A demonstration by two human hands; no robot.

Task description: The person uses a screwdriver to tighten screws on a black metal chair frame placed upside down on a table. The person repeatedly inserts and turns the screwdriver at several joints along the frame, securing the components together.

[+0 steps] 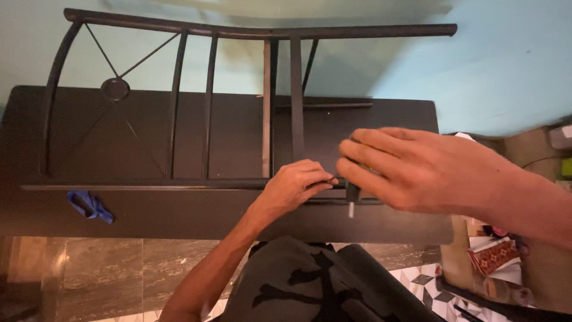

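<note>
1. Fastening looks to be the step in hand: the right hand [417,173] grips a small dark tool [353,194], fingers curled around it, at the metal frame [179,107]'s lower rail.
2. The left hand [295,185] pinches a fitting there, possibly a bolt.
3. Next calls for steady turning; the dark table [179,214]'s near edge lies close, with a blue cloth [89,206] toward its left end.

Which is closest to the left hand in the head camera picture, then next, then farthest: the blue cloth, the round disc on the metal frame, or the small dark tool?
From the left hand:
1. Small dark tool, just right, in the right hand.
2. Round disc, upper left on the frame.
3. Blue cloth, far left on the dark board.
</note>
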